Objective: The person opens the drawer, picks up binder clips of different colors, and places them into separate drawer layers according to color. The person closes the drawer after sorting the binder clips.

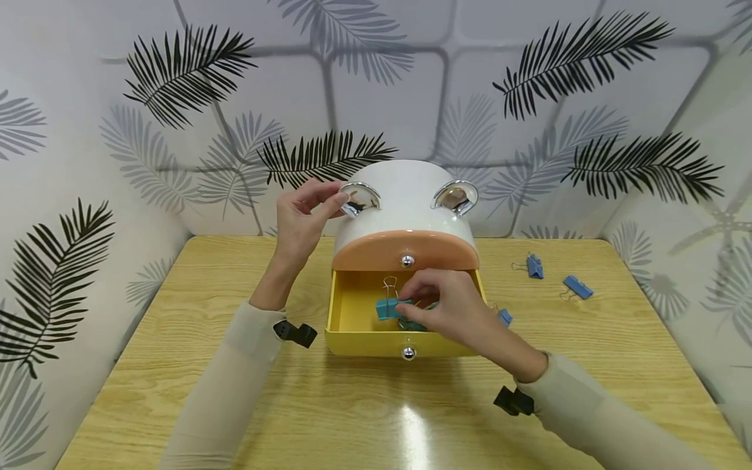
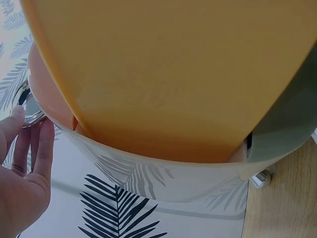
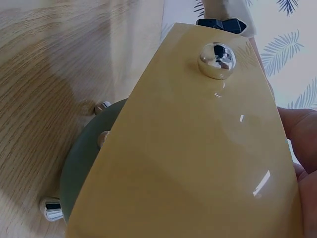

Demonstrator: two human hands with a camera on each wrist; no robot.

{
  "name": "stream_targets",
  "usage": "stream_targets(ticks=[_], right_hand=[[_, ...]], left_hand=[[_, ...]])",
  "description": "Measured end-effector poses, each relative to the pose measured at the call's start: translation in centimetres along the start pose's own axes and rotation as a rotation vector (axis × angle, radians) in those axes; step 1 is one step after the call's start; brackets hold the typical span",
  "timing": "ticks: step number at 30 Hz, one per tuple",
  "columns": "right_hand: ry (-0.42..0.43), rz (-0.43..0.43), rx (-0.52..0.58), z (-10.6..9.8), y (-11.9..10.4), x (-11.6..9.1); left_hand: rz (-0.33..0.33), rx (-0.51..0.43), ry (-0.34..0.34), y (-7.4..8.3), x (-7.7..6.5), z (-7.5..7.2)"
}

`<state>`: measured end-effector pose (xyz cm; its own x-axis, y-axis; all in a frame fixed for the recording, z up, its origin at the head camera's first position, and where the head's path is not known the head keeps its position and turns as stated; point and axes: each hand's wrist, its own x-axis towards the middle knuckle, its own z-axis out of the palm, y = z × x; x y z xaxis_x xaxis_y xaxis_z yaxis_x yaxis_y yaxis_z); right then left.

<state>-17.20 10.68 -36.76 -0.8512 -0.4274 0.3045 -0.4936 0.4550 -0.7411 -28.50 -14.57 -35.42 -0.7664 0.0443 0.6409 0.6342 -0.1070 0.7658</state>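
The drawer [image 1: 367, 343] is yellow, the cabinet [image 1: 405, 209] white, the held clip [image 1: 384, 309] teal. Black and grey fronds pattern the wall [image 1: 388, 98]; the worktop [image 1: 329, 411] is wood-grained.

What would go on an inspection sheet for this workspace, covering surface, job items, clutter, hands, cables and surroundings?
Surface: wood-grain table, with a bright light reflection near the front.
Job's things: white organizer with its yellow drawer pulled open; a teal clip at the drawer; three blue clips on the table to the right, one partly hidden by the right arm.
Clutter: nothing seen.
Left hand: holds the organizer's silver ear.
Right hand: pinches the teal clip.
Cables: nothing seen.
Surroundings: pale, leaf-patterned walls; a black band at each wrist.
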Motion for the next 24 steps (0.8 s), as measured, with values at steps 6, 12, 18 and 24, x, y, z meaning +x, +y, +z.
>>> stream_targets(ticks=[6, 12, 18, 24], right_hand=[[-0.050, 0.021, 0.000, 0.8, -0.5, 0.7], [-0.097, 0.034, 0.007, 1.1, -0.8, 1.3], [-0.130, 0.049, 0.012, 1.2, -0.8, 1.6], [-0.165, 0.064, 0.036, 1.3, -0.6, 1.9]], left_hand=[[0.001, -0.009, 0.003, 0.0, 0.0, 0.0], [-0.005, -0.009, -0.001, 0.1, -0.1, 0.1], [0.000, -0.007, 0.001, 0.3, -0.1, 0.2], [0.000, -0.007, 0.002, 0.2, 0.0, 0.1]])
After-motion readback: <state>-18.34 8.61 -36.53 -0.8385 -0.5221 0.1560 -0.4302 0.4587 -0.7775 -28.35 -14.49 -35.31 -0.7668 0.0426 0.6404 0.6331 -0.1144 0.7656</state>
